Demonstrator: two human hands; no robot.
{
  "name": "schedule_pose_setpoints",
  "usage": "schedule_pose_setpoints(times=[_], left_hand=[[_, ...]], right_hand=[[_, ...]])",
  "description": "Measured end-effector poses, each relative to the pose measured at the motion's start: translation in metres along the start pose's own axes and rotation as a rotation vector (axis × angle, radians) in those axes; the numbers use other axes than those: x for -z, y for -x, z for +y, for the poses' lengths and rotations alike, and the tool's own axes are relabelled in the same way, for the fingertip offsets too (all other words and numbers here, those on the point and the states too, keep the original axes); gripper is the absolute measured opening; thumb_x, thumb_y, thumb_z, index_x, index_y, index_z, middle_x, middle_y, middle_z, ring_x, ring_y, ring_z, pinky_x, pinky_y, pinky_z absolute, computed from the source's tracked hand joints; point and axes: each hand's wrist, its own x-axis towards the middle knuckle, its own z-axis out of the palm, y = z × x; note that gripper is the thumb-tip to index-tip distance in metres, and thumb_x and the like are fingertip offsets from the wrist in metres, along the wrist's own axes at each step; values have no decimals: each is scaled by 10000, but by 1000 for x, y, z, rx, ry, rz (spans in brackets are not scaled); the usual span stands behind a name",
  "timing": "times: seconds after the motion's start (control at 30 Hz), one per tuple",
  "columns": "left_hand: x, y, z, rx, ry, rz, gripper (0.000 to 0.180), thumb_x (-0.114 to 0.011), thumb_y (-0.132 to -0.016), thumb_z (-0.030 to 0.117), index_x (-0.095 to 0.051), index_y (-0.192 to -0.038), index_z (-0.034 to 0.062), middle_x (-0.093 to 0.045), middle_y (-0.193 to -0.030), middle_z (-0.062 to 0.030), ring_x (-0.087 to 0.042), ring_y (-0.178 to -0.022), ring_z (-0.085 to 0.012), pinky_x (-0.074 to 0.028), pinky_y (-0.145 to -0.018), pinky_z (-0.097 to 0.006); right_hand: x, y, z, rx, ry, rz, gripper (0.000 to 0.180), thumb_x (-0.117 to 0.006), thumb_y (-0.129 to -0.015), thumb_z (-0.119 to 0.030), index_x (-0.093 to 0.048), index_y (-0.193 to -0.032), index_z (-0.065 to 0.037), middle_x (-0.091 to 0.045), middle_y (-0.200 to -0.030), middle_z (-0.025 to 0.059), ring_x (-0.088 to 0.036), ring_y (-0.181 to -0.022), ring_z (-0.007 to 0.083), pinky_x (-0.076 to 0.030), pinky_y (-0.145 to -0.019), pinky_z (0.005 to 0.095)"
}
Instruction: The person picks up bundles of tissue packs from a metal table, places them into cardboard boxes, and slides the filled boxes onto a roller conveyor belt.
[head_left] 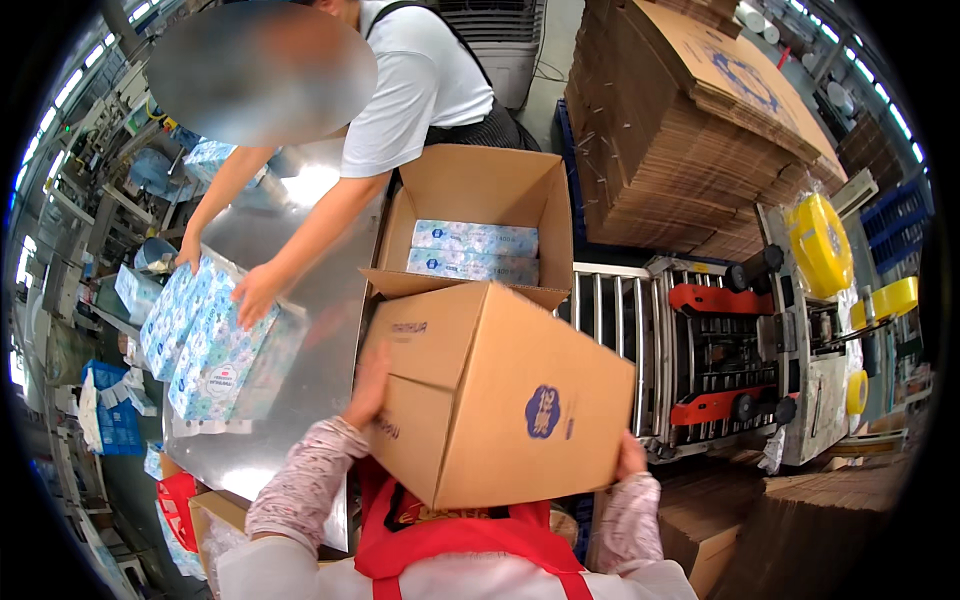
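Note:
Between my two hands I hold a brown cardboard box (530, 400), tilted, in front of my red apron. My left hand (371, 385) presses against its left side, where flaps meet in a seam. At the lower right corner, my right hand (630, 456) grips the box, its fingers partly hidden. Just beyond stands a second, open cardboard box (482, 180) with blue-and-white floral tissue packs (475, 238) lying inside. The held box overlaps the near side of that open one.
A co-worker in a white shirt (425, 95) holds wrapped tissue packs (225, 330) on the metal table (315, 395). To the right are a roller conveyor (612, 315), a taping machine with red guides (722, 298) and yellow tape rolls (818, 245). Flattened cartons (680, 130) are stacked behind.

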Motion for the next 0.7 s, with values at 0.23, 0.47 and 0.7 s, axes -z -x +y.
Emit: schedule_pose_setpoints(times=[0.23, 0.47, 0.7], left_hand=[[-34, 13, 61, 308, 1046, -544, 715, -248, -887, 595, -229, -1389, 87, -147, -1456, -96, -192, -1310, -275, -225, -1010, -480], [-14, 38, 111, -330, -156, 306, 628, -505, -875, 314, -213, -1385, 93, -243, -1366, -265, -314, -1224, -414, -340, -965, -407], [16, 20, 18, 110, -828, 140, 797, -540, -786, 481, -197, -1376, 70, -143, -1408, -260, -194, -1289, -400, -247, -988, -550]], right_hand=[[-194, 134, -190, 236, 530, -191, 304, -560, -846, -175, -519, -1107, -25, -607, -972, 86, -611, -806, 181, -498, -737, 297], [-315, 127, -78, 1029, 1760, -202, 600, -588, -824, -205, -304, -1295, 34, -328, -1337, 238, -284, -1282, 329, -246, -1035, 375], [-156, 39, -106, 245, 1160, 45, 343, -589, -793, -118, -527, -1084, 53, -623, -963, 161, -592, -885, 262, -454, -767, 325]])
